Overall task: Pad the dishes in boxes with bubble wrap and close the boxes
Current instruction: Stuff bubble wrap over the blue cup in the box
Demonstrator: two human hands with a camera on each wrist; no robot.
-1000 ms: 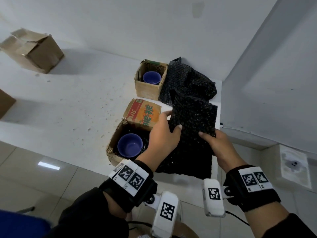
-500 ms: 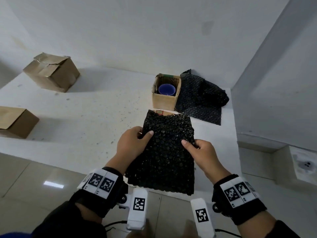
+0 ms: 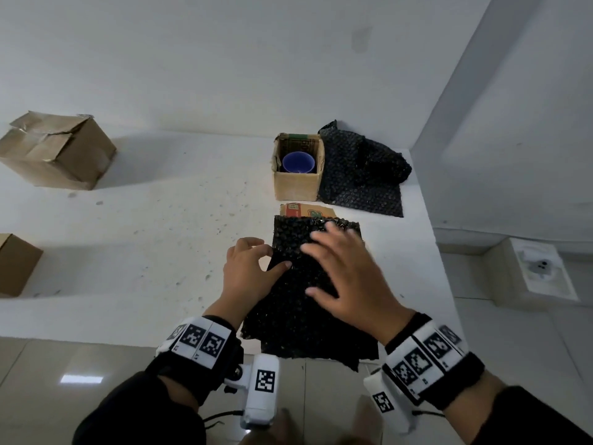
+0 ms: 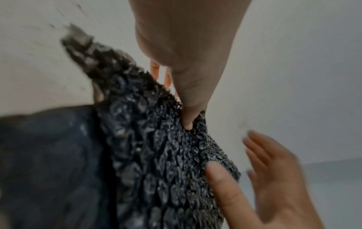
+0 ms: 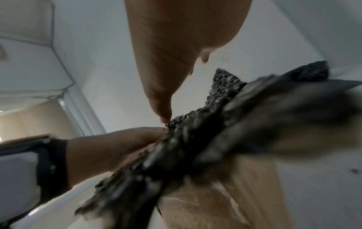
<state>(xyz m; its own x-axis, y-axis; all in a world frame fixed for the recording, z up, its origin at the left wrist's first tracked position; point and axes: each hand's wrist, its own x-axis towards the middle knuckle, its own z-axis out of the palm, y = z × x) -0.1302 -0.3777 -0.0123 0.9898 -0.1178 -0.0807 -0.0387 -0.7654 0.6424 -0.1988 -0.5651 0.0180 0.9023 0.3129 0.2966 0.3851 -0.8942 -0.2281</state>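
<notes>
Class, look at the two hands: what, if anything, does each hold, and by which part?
The left hand pinches the black bubble wrap sheet at its left edge, thumb on top. The right hand holds nothing; its fingers are spread over the sheet.

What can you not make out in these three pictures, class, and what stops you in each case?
- Head view: the near box and any dish in it, hidden by the bubble wrap sheet that the left hand pinches; only a printed flap shows.
- Head view: the left-edge box, cut off.
- Right wrist view: the sheet's near end, motion-blurred.
- Left wrist view: the right hand, blurred.
</notes>
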